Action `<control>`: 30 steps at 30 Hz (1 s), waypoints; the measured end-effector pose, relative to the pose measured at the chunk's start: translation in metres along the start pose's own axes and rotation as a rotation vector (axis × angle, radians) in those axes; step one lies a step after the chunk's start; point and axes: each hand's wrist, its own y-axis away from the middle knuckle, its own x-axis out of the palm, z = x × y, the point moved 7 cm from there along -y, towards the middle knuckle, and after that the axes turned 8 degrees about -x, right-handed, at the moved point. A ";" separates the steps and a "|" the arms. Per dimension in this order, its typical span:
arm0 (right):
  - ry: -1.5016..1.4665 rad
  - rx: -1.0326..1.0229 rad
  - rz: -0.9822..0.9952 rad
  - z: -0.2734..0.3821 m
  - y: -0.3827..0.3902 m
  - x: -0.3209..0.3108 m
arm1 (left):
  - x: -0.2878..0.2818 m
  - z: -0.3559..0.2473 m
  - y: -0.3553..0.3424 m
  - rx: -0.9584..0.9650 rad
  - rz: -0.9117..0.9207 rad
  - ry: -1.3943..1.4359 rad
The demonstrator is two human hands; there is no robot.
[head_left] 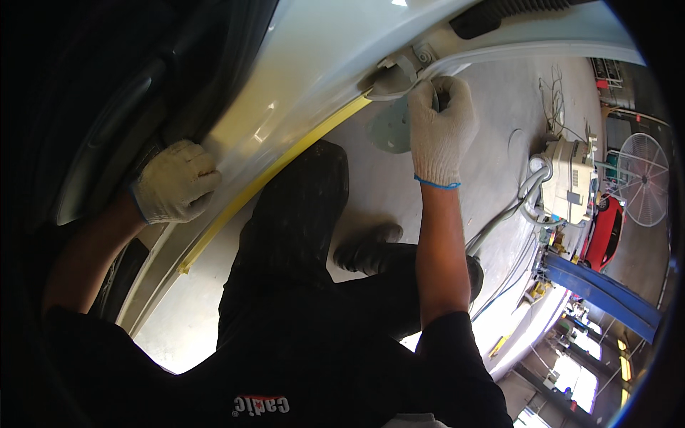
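A pale car body panel crosses the upper left, with yellow masking tape along its lower edge and a metal hinge-like fitting. My right hand, in a cream knitted glove, is closed on a pale green sheet just below the fitting. Lower on the panel, my left hand, gloved alike, has curled fingers beside the dark door-opening edge; what they hold, if anything, is hidden.
My dark-clad legs are below the panel over the grey floor. To the right are a beige machine with hoses, a large fan, a red car, a blue post and loose cables.
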 end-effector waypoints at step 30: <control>-0.042 -0.051 -0.037 -0.005 0.002 -0.004 | 0.002 -0.006 -0.007 -0.003 0.052 0.012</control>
